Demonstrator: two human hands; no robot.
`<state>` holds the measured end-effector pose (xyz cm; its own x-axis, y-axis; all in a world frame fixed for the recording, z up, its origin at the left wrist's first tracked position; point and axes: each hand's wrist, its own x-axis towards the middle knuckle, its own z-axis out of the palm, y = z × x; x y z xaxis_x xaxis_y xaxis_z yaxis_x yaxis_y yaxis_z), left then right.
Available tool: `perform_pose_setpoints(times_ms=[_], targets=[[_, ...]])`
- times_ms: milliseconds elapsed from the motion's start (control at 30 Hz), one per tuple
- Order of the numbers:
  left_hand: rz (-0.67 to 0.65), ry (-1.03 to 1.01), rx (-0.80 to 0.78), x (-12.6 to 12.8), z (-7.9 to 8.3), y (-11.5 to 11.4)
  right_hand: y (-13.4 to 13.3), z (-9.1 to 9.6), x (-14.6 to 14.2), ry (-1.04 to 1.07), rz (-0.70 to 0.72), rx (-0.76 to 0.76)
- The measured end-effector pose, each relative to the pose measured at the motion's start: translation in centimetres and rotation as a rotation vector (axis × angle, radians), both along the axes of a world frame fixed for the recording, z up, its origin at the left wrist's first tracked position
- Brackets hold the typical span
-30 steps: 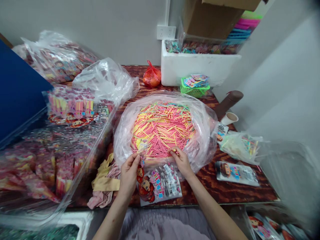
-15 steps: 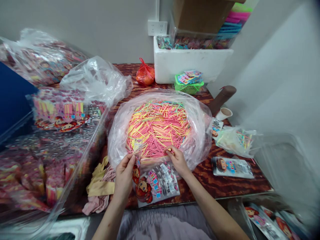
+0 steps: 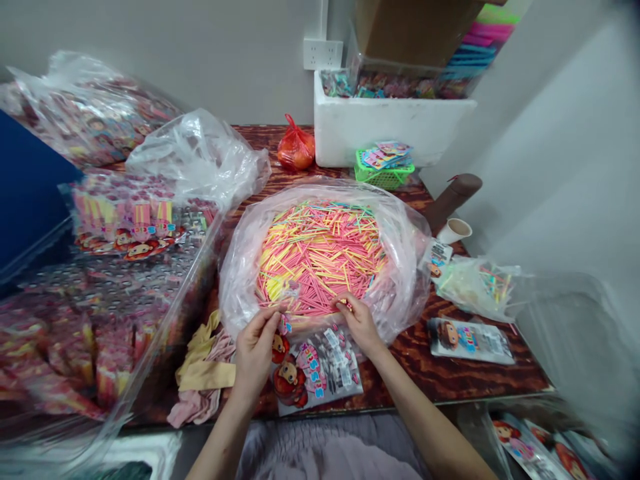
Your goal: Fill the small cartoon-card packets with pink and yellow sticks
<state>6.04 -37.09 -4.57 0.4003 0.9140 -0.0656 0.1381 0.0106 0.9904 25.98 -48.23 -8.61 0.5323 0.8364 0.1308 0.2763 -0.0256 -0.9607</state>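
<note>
My left hand point(image 3: 256, 347) pinches a small clear bag point(image 3: 285, 324) with a cartoon print at its edge, just over the near rim of a big plastic-lined tub. Thin pink and yellow sticks point(image 3: 320, 257) fill the tub, with a few green ones at the back. Held closed over the sticks' near side, my right hand point(image 3: 361, 325) grips a small bundle of sticks point(image 3: 345, 305), their ends showing by the fingertips. Below both hands, a stack of flat printed bags point(image 3: 320, 370) with a red-haired cartoon figure lies on the table.
To the left stands a clear bin point(image 3: 193, 257) of filled packets, with cloth gloves point(image 3: 205, 373) beside it. Right of the tub are a brown flask point(image 3: 455, 197), a paper cup point(image 3: 454, 231), and a printed packet point(image 3: 470, 340). Behind stand a green basket point(image 3: 385, 177) and a white foam box point(image 3: 390, 127).
The bag in my left hand has tipped lower and toward the right hand. My right hand stays nearly in place with its bundle. The whole view has shifted slightly.
</note>
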Motion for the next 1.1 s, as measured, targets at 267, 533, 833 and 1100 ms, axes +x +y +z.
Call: perform_pose_setpoints(times_ms=[267,533,833,1100], targets=[[-0.140,0.033,0.229,-0.5,1.5,-0.1,-0.1,0.4,-0.1,0.044,-0.032,-0.044],[-0.275,0.043,0.258,-0.6,1.3,-0.8,2.9,6.7,-1.0,0.744,-0.099,0.306],[-0.191,-0.041,0.165,-0.6,1.5,-1.0,5.3,11.3,-4.4,0.877,0.054,0.175],[-0.132,-0.137,0.132,-1.6,1.1,-1.3,3.7,12.5,-6.5,0.421,0.148,-0.011]])
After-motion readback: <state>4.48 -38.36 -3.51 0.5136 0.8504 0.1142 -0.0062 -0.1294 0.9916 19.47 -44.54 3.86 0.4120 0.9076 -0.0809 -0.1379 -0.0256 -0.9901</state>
